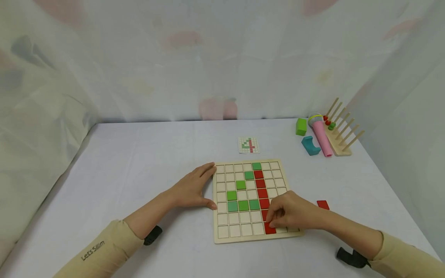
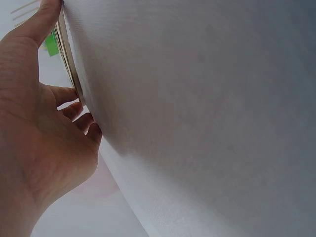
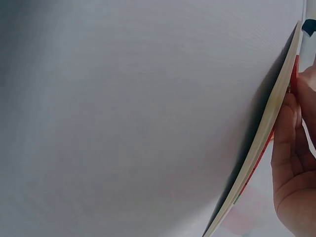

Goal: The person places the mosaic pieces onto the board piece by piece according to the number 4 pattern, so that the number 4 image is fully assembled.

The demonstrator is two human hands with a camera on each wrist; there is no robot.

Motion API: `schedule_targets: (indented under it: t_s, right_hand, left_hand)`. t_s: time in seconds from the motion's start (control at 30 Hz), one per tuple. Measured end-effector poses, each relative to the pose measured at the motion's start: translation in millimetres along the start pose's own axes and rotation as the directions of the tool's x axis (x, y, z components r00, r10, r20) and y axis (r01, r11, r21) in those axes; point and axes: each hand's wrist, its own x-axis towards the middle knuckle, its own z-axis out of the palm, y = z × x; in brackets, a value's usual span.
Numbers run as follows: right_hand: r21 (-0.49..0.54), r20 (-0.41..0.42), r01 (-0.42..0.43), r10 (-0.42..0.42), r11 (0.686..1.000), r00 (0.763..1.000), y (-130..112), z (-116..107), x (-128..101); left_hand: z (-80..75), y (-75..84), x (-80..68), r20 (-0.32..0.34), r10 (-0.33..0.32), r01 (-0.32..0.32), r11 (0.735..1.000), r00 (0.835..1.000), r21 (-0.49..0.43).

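Note:
A wooden grid board [image 1: 234, 231] lies on the white-covered table. Several green tiles [image 1: 241, 185] form a slanted line and a row on it, and a column of red tiles [image 1: 260, 183] runs down its right part. At the bottom of that column my right hand [image 1: 293, 210] pinches a red tile [image 1: 269, 229] between thumb and fingers; in the right wrist view this tile [image 3: 295, 74] stands tilted at the board's face. My left hand [image 1: 194, 188] spreads along the board's left edge, thumb and fingertips touching it.
Behind the board lies a small pattern card [image 1: 248, 145]. A loose red tile [image 1: 323, 204] is right of the board. At the back right are a green block [image 1: 301, 126], a teal arch block [image 1: 310, 146], a pink toy microphone [image 1: 322, 138] and a pegged wooden stand [image 1: 342, 150].

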Motion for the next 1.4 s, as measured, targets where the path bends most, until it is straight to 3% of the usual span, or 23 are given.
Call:
schedule_targets:
  t_s: [0.17, 0.4, 0.6, 0.9, 1.17, 1.4]
  right_hand:
    - [-0.032, -0.011, 0.041, -0.041, 0.999, 0.999, 1, 1, 0]
    - [-0.069, -0.007, 0.03, -0.031, 0.997, 1.0, -2, 0, 0]
    - [-0.124, -0.083, 0.031, -0.042, 0.992, 0.996, -2, -20, -3]
    - [-0.179, -0.197, -0.077, 0.041, 0.981, 0.979, 4, -63, -12]
    - [-0.156, -0.183, -0.176, 0.147, 0.972, 0.972, 32, -84, -22]
    - [-0.112, -0.123, -0.227, 0.213, 0.968, 0.969, 54, -100, -41]
  left_hand:
    - [0.6, -0.4, -0.1, -0.001, 0.002, -0.002, 1.0, 1.0, -0.003]
    - [0.3, 0.3, -0.2, -0.004, 0.005, -0.005, 1.0, 1.0, -0.001]
    - [0.8, 0.1, -0.4, -0.004, 0.003, -0.003, 1.0, 1.0, 0.002]
    - [1.0, -1.4, -1.2, -0.006, -0.004, 0.004, 1.0, 1.0, -0.001]
    - [2.9, -3.2, -0.6, 0.003, -0.014, 0.014, 1.0, 1.0, -0.005]
    - [2.6, -2.7, 0.7, 0.01, -0.021, 0.021, 1.0, 1.0, -0.003]
